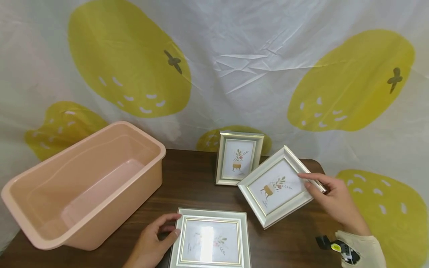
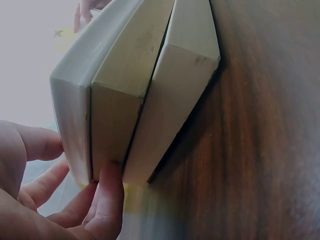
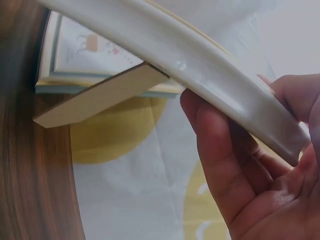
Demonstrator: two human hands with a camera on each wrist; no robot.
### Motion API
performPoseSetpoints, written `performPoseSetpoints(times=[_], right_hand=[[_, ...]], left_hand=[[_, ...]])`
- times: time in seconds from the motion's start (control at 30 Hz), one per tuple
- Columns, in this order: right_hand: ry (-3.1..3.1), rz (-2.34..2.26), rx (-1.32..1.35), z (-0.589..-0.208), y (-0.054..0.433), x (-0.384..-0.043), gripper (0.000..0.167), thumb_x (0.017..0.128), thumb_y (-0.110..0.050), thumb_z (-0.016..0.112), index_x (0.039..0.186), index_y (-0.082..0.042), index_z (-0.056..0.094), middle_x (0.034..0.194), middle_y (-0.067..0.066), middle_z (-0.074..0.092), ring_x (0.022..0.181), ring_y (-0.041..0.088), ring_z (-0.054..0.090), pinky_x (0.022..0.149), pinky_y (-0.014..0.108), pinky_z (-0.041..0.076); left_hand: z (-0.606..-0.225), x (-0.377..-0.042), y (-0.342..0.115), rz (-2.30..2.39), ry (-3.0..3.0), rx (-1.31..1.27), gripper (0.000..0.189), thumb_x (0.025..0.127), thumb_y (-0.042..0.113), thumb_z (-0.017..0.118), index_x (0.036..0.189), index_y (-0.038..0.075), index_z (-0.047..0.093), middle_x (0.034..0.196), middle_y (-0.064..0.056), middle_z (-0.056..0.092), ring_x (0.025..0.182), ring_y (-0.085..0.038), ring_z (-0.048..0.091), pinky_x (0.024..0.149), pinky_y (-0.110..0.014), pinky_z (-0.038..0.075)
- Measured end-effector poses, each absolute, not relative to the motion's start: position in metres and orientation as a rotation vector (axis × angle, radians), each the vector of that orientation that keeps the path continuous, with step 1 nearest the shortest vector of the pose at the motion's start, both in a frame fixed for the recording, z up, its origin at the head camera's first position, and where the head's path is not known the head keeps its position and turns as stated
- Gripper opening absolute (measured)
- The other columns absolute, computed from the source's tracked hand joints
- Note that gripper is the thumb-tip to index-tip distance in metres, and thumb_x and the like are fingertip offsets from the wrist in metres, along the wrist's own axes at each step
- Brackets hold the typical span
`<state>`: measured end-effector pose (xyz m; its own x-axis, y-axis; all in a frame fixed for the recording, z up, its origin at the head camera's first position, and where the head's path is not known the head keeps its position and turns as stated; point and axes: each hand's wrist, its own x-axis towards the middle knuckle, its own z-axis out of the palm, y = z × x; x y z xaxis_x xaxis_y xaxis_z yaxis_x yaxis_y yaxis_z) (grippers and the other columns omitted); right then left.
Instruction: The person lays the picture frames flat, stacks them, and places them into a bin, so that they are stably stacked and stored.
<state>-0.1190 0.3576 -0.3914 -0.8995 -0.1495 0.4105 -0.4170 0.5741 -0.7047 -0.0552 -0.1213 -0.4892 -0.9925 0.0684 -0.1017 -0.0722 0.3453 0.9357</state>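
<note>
My right hand (image 1: 338, 201) pinches a silver-white picture frame (image 1: 254, 186) by its right corner, thumb on the front and fingers behind. That frame is tilted, its left corner overlapping a standing picture frame (image 1: 219, 160) in the head view. From its back a support leg (image 3: 100, 102) sticks out in the right wrist view. At the near edge lies a stack of three frames, the top frame (image 1: 214, 213) face up with glare on its glass. The fingertips of my left hand (image 1: 151, 238) touch the stack's left side near the far corner; the lower frames (image 2: 115, 115) show beneath.
A deep pink plastic bin (image 1: 134, 204) stands on the left of the dark wooden table (image 1: 187, 167). Behind the table hangs a white cloth (image 1: 234, 93) with yellow fruit prints. A small black device (image 1: 348, 253) is strapped at my right wrist.
</note>
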Motion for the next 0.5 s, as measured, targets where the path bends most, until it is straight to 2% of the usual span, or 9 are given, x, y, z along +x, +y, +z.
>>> performPoseSetpoints(times=[0.1, 0.2, 0.3, 0.37, 0.5], right_hand=[[-2.467, 1.262, 0.45, -0.389, 0.355, -0.112, 0.027, 0.098, 0.006, 0.067, 0.123, -0.001, 0.075, 0.106, -0.02, 0.074, 0.04, 0.003, 0.03, 0.037, 0.025, 0.034], [-2.424, 1.316, 0.41, -0.384, 0.352, -0.106, 0.027, 0.098, 0.008, 0.066, 0.124, 0.002, 0.074, 0.113, -0.02, 0.075, 0.041, 0.004, 0.035, 0.036, 0.028, 0.033], [-2.39, 1.34, 0.367, -0.38, 0.35, -0.102, 0.028, 0.098, 0.008, 0.067, 0.124, 0.003, 0.073, 0.111, -0.019, 0.074, 0.044, -0.001, 0.043, 0.037, 0.029, 0.034], [-2.366, 1.366, 0.353, -0.379, 0.348, -0.1, 0.028, 0.097, 0.009, 0.067, 0.124, 0.004, 0.073, 0.11, -0.017, 0.075, 0.049, -0.003, 0.05, 0.039, 0.025, 0.039], [-2.259, 1.592, 0.364, -0.379, 0.342, -0.097, 0.029, 0.097, 0.012, 0.065, 0.125, 0.008, 0.071, 0.113, -0.009, 0.077, 0.071, -0.001, 0.069, 0.053, 0.019, 0.053]], left_hand=[[-0.489, -0.055, -0.122, 1.731, 2.468, -0.017, 0.035, 0.096, 0.018, 0.079, 0.127, 0.03, 0.072, 0.136, 0.004, 0.071, 0.109, -0.011, 0.069, 0.093, -0.041, 0.056], [-0.488, -0.054, -0.124, 1.737, 2.452, -0.036, 0.035, 0.096, 0.018, 0.079, 0.128, 0.029, 0.072, 0.136, 0.004, 0.07, 0.11, -0.012, 0.069, 0.087, -0.034, 0.056], [-0.487, -0.054, -0.124, 1.757, 2.437, -0.044, 0.035, 0.095, 0.017, 0.079, 0.128, 0.027, 0.072, 0.136, 0.003, 0.07, 0.112, -0.014, 0.069, 0.081, -0.028, 0.057], [-0.485, -0.054, -0.125, 1.766, 2.444, -0.032, 0.035, 0.095, 0.016, 0.079, 0.128, 0.026, 0.072, 0.136, 0.002, 0.07, 0.112, -0.015, 0.069, 0.079, -0.026, 0.057], [-0.481, -0.055, -0.126, 1.749, 2.483, -0.013, 0.032, 0.095, 0.018, 0.08, 0.126, 0.026, 0.072, 0.135, 0.003, 0.07, 0.114, -0.017, 0.069, 0.083, -0.027, 0.057]])
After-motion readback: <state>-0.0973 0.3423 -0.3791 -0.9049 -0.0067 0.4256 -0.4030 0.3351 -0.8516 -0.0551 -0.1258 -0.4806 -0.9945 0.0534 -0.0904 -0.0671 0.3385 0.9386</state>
